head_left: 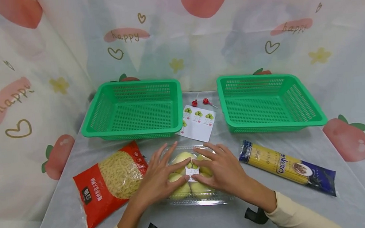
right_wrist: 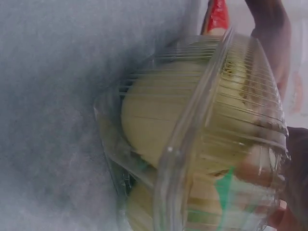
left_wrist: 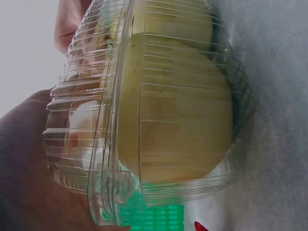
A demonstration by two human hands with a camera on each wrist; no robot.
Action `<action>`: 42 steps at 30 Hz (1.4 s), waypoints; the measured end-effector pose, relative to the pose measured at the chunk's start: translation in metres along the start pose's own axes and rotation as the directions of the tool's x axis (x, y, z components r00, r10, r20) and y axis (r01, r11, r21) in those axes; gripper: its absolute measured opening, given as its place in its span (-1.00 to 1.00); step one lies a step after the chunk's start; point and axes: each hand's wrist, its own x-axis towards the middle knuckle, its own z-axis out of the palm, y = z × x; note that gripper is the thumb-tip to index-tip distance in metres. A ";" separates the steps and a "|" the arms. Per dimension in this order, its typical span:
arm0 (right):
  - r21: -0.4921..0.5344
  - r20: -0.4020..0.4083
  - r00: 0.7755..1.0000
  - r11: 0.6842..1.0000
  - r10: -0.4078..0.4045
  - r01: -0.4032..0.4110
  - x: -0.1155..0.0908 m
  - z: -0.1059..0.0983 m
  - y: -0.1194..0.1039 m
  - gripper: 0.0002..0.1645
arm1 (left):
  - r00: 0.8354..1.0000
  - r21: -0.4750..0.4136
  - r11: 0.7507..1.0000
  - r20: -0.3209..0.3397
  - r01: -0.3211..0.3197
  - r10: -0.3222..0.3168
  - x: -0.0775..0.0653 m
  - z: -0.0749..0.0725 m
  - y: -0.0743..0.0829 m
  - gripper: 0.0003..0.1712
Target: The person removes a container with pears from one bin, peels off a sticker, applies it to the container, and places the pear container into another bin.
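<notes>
Head: clear fruit box (head_left: 210, 201) sits at 6 o'clock of sticker sheet (head_left: 200, 127); L hand (head_left: 160, 176) at its 9, R hand (head_left: 225, 170) at its 3, fingers apart, fingertips on the label (head_left: 192, 171). Uneven pressure could skew/crease it.

L wrist: fruit (left_wrist: 178, 110) under ribbed plastic; hard pressing may dent lid.

R wrist: rim (right_wrist: 191, 125) runs approx. 1–7 o'clock; can't tell if latched; if not, lid might pop.

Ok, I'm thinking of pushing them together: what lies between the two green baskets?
The head view shows a white printed sheet, one red lollipop and another red lollipop between the left basket and right basket.
</notes>
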 end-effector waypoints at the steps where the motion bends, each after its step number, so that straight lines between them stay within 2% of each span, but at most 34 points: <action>1: -0.008 -0.013 1.000 1.000 -0.004 0.004 0.000 0.000 -0.001 -0.50 | 1.000 -0.002 1.000 -0.002 0.001 -0.001 0.000 0.000 -0.001 -0.38; 6: -0.053 -0.076 0.997 0.998 -0.034 0.030 -0.004 0.002 -0.004 -0.57 | 1.000 0.010 1.000 0.003 0.017 -0.017 -0.004 -0.005 -0.001 -0.42; 11: -0.073 -0.114 0.993 0.997 -0.021 0.013 -0.007 0.008 -0.007 -0.50 | 1.000 0.031 0.999 0.009 0.029 -0.030 -0.007 -0.008 0.002 -0.44; 17: -0.113 -0.042 0.999 0.993 0.030 -0.034 -0.008 0.015 -0.010 -0.33 | 0.999 0.069 0.997 0.000 0.037 -0.037 -0.001 0.002 0.005 -0.40; 21: -0.144 -0.012 0.999 0.989 0.045 -0.046 -0.010 0.015 -0.011 -0.29 | 0.998 0.077 0.996 0.015 0.053 -0.054 -0.001 0.005 0.005 -0.36; 24: -0.137 -0.030 0.999 0.990 0.031 -0.035 -0.010 0.014 -0.010 -0.32 | 0.999 0.049 0.998 0.003 0.049 -0.049 -0.001 0.006 0.004 -0.35; 31: -0.078 -0.134 0.991 0.997 -0.001 -0.009 -0.013 0.013 -0.009 -0.48 | 0.997 -0.085 0.996 -0.064 0.026 -0.032 -0.002 0.008 0.003 -0.45; 37: -0.088 -0.143 0.989 0.995 0.039 -0.052 -0.014 0.012 -0.005 -0.45 | 0.998 -0.062 0.998 -0.061 0.011 -0.015 -0.002 0.006 0.005 -0.44; 42: -0.073 -0.164 0.986 0.996 0.044 -0.056 -0.012 0.013 -0.003 -0.44 | 0.997 -0.099 0.993 -0.039 0.059 -0.064 -0.004 0.004 0.003 -0.45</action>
